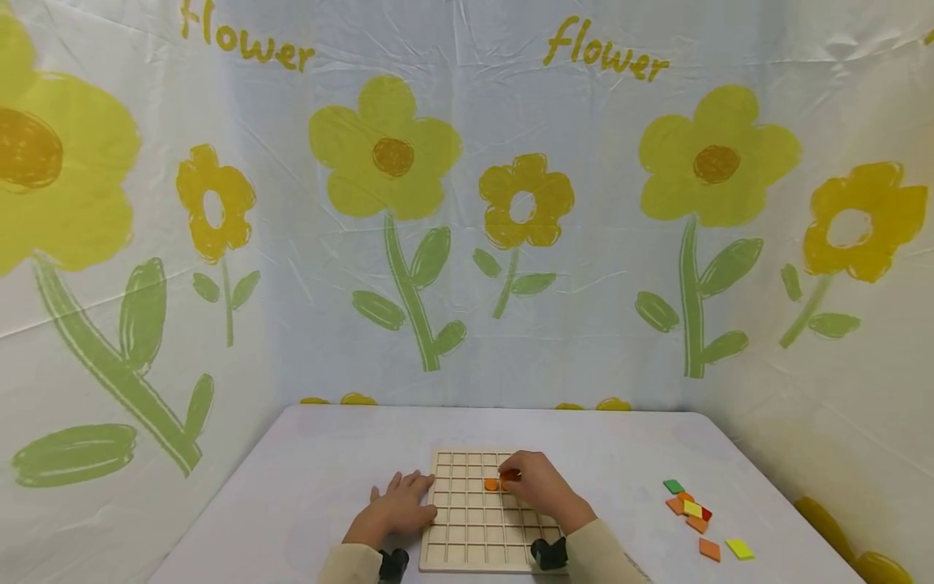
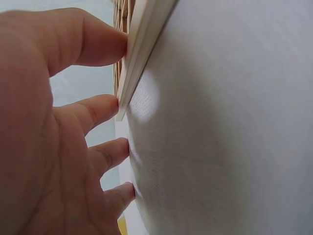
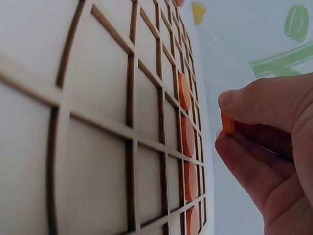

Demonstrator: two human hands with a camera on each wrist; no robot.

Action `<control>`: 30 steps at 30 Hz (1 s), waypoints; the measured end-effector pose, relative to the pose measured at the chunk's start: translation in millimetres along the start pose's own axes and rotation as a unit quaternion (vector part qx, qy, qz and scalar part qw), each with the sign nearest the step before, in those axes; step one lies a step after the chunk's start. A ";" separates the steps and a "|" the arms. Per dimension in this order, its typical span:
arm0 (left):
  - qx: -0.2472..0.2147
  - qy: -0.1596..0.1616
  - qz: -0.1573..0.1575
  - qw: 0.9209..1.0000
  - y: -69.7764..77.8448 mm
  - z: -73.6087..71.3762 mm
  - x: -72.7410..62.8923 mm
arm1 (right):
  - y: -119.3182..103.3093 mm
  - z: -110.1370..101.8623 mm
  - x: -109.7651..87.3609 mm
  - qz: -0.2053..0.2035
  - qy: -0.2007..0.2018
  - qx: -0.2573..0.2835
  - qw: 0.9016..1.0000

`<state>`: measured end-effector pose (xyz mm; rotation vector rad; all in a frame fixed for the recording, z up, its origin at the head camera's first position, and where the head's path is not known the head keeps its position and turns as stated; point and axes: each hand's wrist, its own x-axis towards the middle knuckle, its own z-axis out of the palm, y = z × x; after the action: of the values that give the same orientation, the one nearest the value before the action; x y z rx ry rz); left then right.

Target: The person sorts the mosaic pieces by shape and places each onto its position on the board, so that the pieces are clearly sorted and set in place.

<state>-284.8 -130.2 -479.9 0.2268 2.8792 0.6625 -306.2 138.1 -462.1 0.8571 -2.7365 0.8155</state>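
Observation:
A light wooden grid board point(image 1: 454, 556) lies on the white table. Beside its left edge my left hand point(image 1: 397, 508) rests with fingers spread; in the left wrist view its thumb point(image 2: 105, 46) and a fingertip touch the board's side. Over the upper right part of the board, my right hand point(image 1: 543, 487) pinches an orange round piece point(image 3: 227, 120) between thumb and fingers. The right wrist view shows that piece held apart from the board. Several orange round pieces point(image 3: 188, 136) sit in a line of the grid's cells; the right hand partly covers them in the head view.
Loose flat pieces lie right of the board: a green one point(image 1: 674, 487), several orange ones point(image 1: 709, 550), a yellow one point(image 1: 740, 549) and a red one point(image 1: 706, 514) partly under another yellow piece. Flower-printed cloth point(image 1: 584, 341) surrounds the table's back and sides.

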 end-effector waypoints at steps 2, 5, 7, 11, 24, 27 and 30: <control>0.000 0.000 0.000 1.000 -0.7 0.6 0.5 | 0.1 2.6 2.2 0.004 -0.003 0.014 1.000; -0.002 0.002 0.001 1.000 -1.3 1.1 0.5 | 0.1 7.0 5.8 0.014 -0.010 0.037 0.999; -0.004 0.002 0.002 1.000 -1.5 0.9 0.4 | -0.8 9.0 7.8 0.020 -0.015 0.046 0.999; -0.009 0.002 0.007 1.000 -1.7 0.6 -0.2 | -3.0 13.4 11.0 0.017 -0.016 0.046 0.999; -0.010 0.001 -0.002 1.000 -2.9 3.3 3.9 | -18.0 25.6 22.7 0.012 -0.019 -0.017 1.000; -0.008 0.002 -0.003 1.000 -2.1 2.6 3.0 | -20.9 27.7 25.4 0.006 -0.022 -0.045 0.999; -0.007 0.002 -0.003 1.000 -0.8 1.4 2.2 | -22.4 29.7 27.9 -0.003 -0.020 -0.065 0.998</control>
<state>-286.7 -129.9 -481.8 0.2159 2.8769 0.6815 -316.1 93.2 -468.4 0.8632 -2.7849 0.6187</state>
